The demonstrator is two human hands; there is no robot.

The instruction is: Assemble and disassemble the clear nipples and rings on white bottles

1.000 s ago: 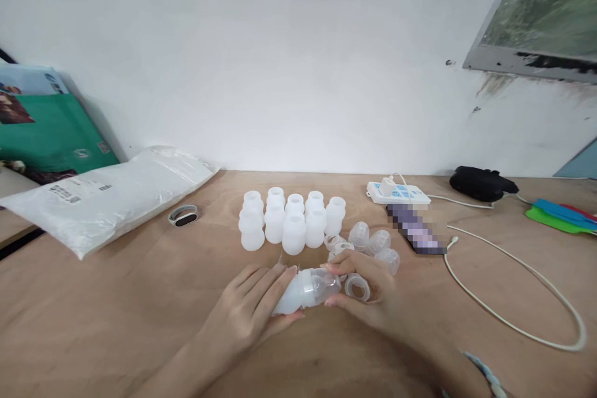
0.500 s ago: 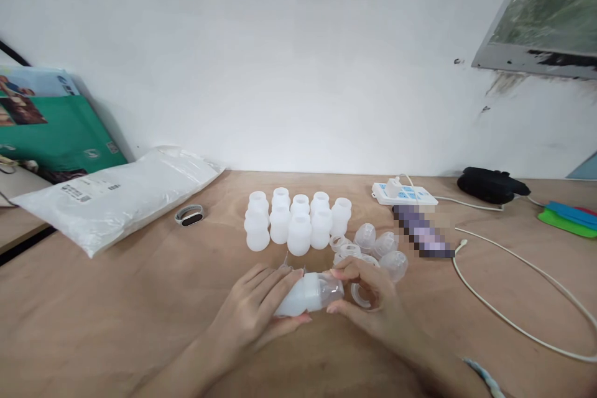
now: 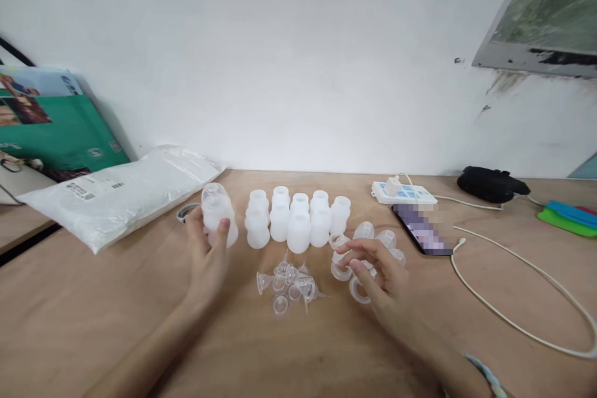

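Note:
My left hand (image 3: 208, 255) is wrapped round a white baby bottle (image 3: 219, 214) with a clear cap, upright at the left of the bottle group. Over the clear rings and caps on the right hovers my right hand (image 3: 380, 267), its fingers apart and curved. Beneath those fingers lie a clear collar ring (image 3: 359, 289) and several others. Behind them are clear dome caps (image 3: 364, 231). Between my hands lies a pile of clear silicone nipples (image 3: 291, 283). Several open white bottles (image 3: 299, 233) stand grouped beyond the pile.
A white plastic mailer bag (image 3: 121, 193) lies at the left, with a fitness band (image 3: 183, 214) partly hidden behind my left hand. A phone (image 3: 422, 230), a power strip (image 3: 403, 191), a looping white cable (image 3: 527, 280) and a black case (image 3: 492, 184) occupy the right side.
My left hand has carried the capped bottle left and back, beside the other bottles. My right hand has let go of its cap and moved right, over the rings. The nipple pile is now uncovered.

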